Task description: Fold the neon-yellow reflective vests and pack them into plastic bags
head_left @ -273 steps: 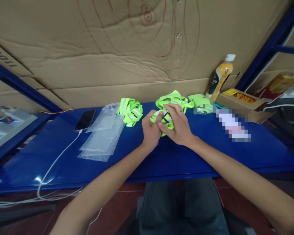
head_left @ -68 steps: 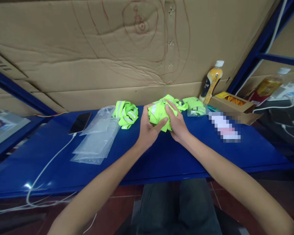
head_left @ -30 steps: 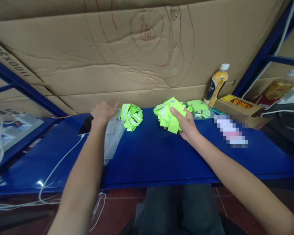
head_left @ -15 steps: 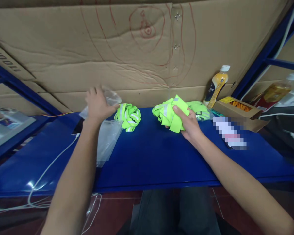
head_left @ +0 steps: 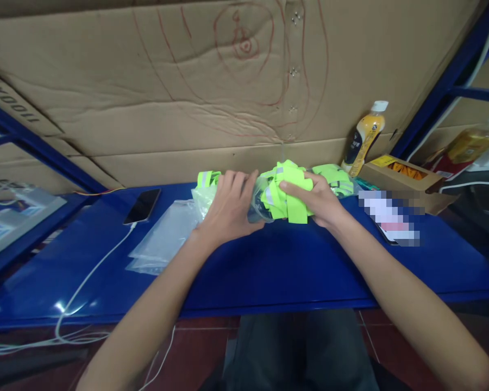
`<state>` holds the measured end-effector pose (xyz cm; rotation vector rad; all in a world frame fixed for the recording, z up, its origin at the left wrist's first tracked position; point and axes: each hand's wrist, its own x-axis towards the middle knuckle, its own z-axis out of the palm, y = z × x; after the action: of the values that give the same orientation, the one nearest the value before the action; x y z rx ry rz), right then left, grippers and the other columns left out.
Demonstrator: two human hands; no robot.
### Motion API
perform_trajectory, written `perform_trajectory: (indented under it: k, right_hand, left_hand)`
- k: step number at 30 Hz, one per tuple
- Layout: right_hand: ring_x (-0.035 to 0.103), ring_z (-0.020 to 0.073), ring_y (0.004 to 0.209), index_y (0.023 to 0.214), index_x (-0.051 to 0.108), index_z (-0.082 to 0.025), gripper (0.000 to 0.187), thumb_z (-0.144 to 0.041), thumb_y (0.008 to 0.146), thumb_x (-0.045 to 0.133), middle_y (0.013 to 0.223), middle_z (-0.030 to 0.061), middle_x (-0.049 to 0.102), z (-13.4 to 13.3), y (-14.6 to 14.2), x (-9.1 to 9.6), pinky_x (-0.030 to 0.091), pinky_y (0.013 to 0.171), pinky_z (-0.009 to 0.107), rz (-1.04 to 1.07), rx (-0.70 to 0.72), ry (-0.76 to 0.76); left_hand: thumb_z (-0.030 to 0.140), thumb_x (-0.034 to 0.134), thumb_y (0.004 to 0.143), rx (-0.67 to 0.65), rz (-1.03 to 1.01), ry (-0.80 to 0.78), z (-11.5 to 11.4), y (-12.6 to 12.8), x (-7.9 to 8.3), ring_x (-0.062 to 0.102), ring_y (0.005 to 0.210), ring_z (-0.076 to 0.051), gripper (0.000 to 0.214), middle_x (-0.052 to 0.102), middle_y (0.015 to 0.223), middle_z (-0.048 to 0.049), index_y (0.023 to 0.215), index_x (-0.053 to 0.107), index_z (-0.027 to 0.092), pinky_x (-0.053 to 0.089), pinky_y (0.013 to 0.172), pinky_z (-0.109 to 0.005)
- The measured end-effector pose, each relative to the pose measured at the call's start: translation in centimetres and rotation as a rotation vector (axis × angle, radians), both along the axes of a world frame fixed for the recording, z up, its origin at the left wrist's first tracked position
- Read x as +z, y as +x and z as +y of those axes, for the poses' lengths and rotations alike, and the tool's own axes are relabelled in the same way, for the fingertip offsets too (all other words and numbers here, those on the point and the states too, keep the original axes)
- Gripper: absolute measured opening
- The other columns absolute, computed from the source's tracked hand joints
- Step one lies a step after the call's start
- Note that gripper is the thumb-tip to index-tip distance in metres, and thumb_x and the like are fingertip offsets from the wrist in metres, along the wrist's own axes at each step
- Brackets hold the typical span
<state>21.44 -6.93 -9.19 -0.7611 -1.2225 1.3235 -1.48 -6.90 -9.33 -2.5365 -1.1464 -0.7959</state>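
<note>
My right hand grips a folded bundle of neon yellow-green reflective straps with silvery strips, thumb on top. Close against its left side, my left hand holds a clear plastic bag, fingers and thumb spread at its mouth. The bag's rim meets the left end of the bundle; how far the straps are inside it I cannot tell. Behind my left hand, partly covered, lies another neon strap bundle. Flat clear plastic bags lie left of my left hand.
Right of my right hand is a bagged neon bundle. Beyond it stand a drink bottle, an open cardboard box and a blurred-out phone. A dark phone on a white cable lies left. Cardboard walls the blue table's back.
My left hand has moved right with the plastic bag, from above the flat bags to the strap bundle in my right hand. The dark phone and flat bags are now uncovered.
</note>
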Motion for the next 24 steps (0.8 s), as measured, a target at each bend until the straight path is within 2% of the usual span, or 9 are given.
perform_trajectory:
  k: [3,6,11,15,19,22,24]
  right_hand:
    - [0.077,0.0215,0.085,0.102,0.084,-0.023,0.047,-0.049,0.066,0.1,0.101,0.0032,0.083,0.1,-0.6,-0.6,0.067,0.08,0.038,-0.066,-0.025,0.089]
    - [0.074,0.0217,0.086,0.102,0.084,-0.023,0.044,-0.051,0.07,0.097,0.1,0.0026,0.082,0.1,-1.1,-1.0,0.065,0.079,0.037,-0.123,-0.11,0.176]
    - [0.071,0.0226,0.088,0.098,0.082,-0.023,0.034,-0.05,0.078,0.091,0.097,0.0023,0.08,-0.1,-1.5,-1.5,0.061,0.081,0.036,-0.243,-0.3,0.363]
    - [0.069,0.022,0.087,0.099,0.081,-0.023,0.037,-0.051,0.077,0.091,0.097,0.0024,0.079,-0.1,-1.7,-1.7,0.059,0.08,0.035,-0.184,-0.24,0.313]
    - [0.065,0.0194,0.082,0.097,0.078,-0.021,0.042,-0.053,0.073,0.092,0.094,0.0023,0.076,0.0,-2.1,-2.1,0.056,0.076,0.033,-0.183,-0.162,0.258]
    - [0.061,0.0176,0.079,0.091,0.073,-0.02,0.04,-0.054,0.077,0.089,0.088,0.0013,0.072,-0.1,-2.6,-2.5,0.051,0.076,0.031,-0.295,-0.227,0.313]
    - [0.058,0.0165,0.076,0.089,0.07,-0.02,0.038,-0.054,0.081,0.085,0.084,0.0001,0.069,-0.2,-2.7,-2.7,0.048,0.074,0.031,-0.374,-0.299,0.349]
  left_hand:
    - [0.045,0.088,0.068,0.021,0.076,-0.016,-0.2,0.2,0.0,0.051,0.121,-0.05,0.098,0.054,0.126,-0.0221,0.15,0.049,0.01,0.041,0.107,-0.066]
    - [0.05,0.084,0.073,0.026,0.104,0.016,-0.4,0.8,-0.4,0.053,0.115,-0.047,0.09,0.055,0.121,-0.0225,0.145,0.05,0.007,0.044,0.102,-0.064]
    - [0.05,0.087,0.075,0.017,0.034,0.028,-0.1,1.2,-1.5,0.053,0.118,-0.047,0.092,0.056,0.126,-0.022,0.148,0.047,0.012,0.044,0.105,-0.063]
    - [0.045,0.089,0.074,0.046,0.063,0.064,0.2,1.2,-1.8,0.055,0.117,-0.046,0.093,0.058,0.127,-0.0234,0.149,0.047,0.01,0.046,0.102,-0.061]
    - [0.052,0.081,0.081,0.113,0.152,0.143,0.0,1.4,-1.6,0.059,0.105,-0.043,0.076,0.063,0.113,-0.0229,0.135,0.054,0.006,0.049,0.091,-0.056]
    - [0.05,0.074,0.09,0.11,0.175,0.154,-0.1,1.6,-1.8,0.061,0.101,-0.039,0.059,0.064,0.108,-0.0204,0.128,0.056,0.008,0.05,0.089,-0.052]
    - [0.049,0.072,0.092,0.096,0.166,0.153,-0.2,1.7,-1.9,0.062,0.1,-0.038,0.056,0.064,0.108,-0.0196,0.128,0.055,0.009,0.051,0.087,-0.049]
